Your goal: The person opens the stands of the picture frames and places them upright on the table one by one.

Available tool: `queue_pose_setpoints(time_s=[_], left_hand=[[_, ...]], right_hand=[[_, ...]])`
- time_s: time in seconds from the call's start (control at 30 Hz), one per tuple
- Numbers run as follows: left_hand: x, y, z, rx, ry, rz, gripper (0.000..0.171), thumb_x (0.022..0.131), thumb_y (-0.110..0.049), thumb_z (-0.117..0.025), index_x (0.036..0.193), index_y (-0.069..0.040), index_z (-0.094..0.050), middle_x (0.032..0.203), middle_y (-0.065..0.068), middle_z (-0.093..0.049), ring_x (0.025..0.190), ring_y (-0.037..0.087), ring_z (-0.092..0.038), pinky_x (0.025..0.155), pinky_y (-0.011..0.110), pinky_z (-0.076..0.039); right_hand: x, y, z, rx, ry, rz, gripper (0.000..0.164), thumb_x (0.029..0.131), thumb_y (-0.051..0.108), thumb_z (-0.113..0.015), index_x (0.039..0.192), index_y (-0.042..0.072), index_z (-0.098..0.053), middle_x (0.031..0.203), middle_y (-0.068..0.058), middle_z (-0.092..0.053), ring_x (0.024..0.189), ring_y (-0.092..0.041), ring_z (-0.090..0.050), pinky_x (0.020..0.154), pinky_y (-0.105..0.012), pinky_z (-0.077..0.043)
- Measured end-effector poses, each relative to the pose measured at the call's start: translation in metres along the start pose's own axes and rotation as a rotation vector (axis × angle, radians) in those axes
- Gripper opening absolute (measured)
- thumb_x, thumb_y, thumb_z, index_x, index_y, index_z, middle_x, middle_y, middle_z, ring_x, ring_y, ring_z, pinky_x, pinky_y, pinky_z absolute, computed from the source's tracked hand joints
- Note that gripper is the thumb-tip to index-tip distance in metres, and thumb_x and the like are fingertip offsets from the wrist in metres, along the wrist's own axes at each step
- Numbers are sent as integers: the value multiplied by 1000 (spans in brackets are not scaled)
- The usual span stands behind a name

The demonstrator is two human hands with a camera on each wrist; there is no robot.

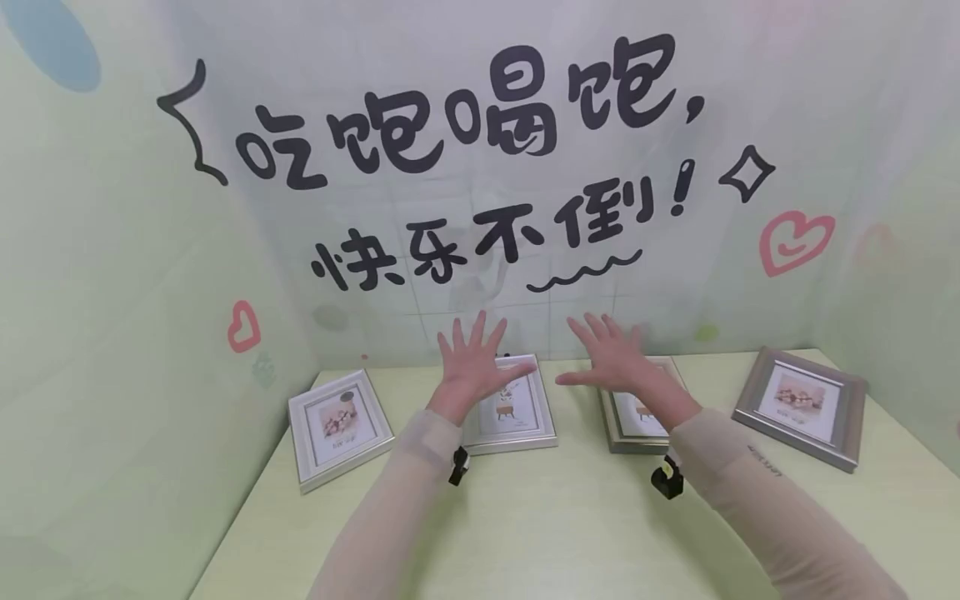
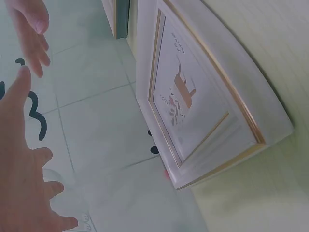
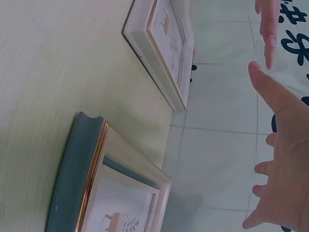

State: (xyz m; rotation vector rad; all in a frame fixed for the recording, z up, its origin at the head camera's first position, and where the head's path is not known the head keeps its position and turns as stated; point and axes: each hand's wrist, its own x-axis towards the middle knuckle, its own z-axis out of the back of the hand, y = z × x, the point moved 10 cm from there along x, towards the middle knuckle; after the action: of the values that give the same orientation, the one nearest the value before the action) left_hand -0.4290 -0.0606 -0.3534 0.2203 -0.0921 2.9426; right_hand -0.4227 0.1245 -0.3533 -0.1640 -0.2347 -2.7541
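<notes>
Both hands are held out over the table with fingers spread and nothing in them. The left hand [image 1: 474, 367] hovers above a white picture frame [image 1: 546, 429] with a plant print, covering its upper left part in the head view. My right hand [image 1: 611, 358] is over a frame with a dark greenish side and pale front [image 1: 637, 447], overlapping much of it. In the left wrist view the white frame [image 2: 275, 125] lies on the table beyond the hand. From the right wrist, the dark-sided frame [image 3: 79, 164] shows nearer than the white one.
A white frame [image 1: 303, 454] with a flower print lies at the table's left. At the right lies a grey-brown frame [image 1: 851, 429]. The pale table [image 1: 555, 533] meets a printed curtain-like backdrop [image 1: 480, 275] behind, with side panels left and right. Small black devices [image 1: 667, 479] are strapped at the wrists.
</notes>
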Motion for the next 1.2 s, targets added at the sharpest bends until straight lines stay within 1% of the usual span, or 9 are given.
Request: queue_pose_setpoints(time_s=[0.13,0.3,0.47,0.6,0.77,0.87,0.93,1.07,1.2], left_hand=[[-5,0,0,5,6,-7,97,72,-87,-33,151,-35,-11,159,5,-3,141,47,-4,110,66,-5],[-13,-3,2,-11,7,-24,100,71,-87,-36,151,-33,-13,159,6,-6,140,48,-7,109,66,-7],[-21,-3,2,-13,-1,-33,99,71,-86,-39,151,-32,-14,159,7,-8,140,48,-9,109,66,-9],[-28,-2,-4,2,20,-35,99,72,-85,-39,151,-32,-13,159,7,-8,140,48,-9,110,64,-11],[-37,1,-13,-10,34,-41,99,72,-83,-43,151,-31,-15,158,8,-9,140,48,-10,111,63,-11],[-41,3,-15,-17,31,-45,100,71,-84,-44,151,-30,-17,158,9,-12,140,47,-12,111,61,-15],[-42,5,-16,-4,32,-40,101,70,-85,-43,151,-31,-16,158,9,-13,140,47,-14,111,59,-18],[-47,9,-20,-2,49,-31,102,70,-84,-46,151,-30,-16,157,10,-14,140,46,-15,111,56,-23],[-52,9,-25,-34,61,-42,100,71,-80,-50,151,-28,-19,157,11,-15,139,46,-16,110,56,-25]], right_hand=[[-1,10,-4,29,-3,33,104,74,72,-57,151,15,-17,154,-21,-17,138,-48,-16,98,-78,-12],[-4,20,-10,68,-8,57,102,74,69,-61,151,16,-19,154,-19,-19,139,-47,-15,98,-78,-11],[-7,31,-14,76,-17,75,99,74,66,-63,150,17,-22,153,-18,-22,139,-46,-17,97,-78,-12],[-12,38,-21,74,6,81,99,74,66,-62,150,17,-22,153,-17,-23,139,-44,-19,100,-76,-13],[-19,46,-31,118,31,90,99,74,66,-63,150,17,-23,153,-17,-25,139,-43,-19,103,-73,-10],[-22,49,-34,135,35,97,98,74,64,-64,149,16,-24,152,-18,-26,139,-43,-20,104,-73,-10],[-23,51,-36,138,30,111,97,74,63,-65,149,16,-25,151,-19,-27,138,-43,-22,104,-73,-12],[-23,53,-40,134,30,131,96,75,62,-65,149,14,-26,150,-19,-29,137,-42,-24,103,-73,-12],[-27,52,-47,148,51,114,96,74,61,-66,149,15,-27,151,-18,-28,138,-41,-24,104,-72,-9]])
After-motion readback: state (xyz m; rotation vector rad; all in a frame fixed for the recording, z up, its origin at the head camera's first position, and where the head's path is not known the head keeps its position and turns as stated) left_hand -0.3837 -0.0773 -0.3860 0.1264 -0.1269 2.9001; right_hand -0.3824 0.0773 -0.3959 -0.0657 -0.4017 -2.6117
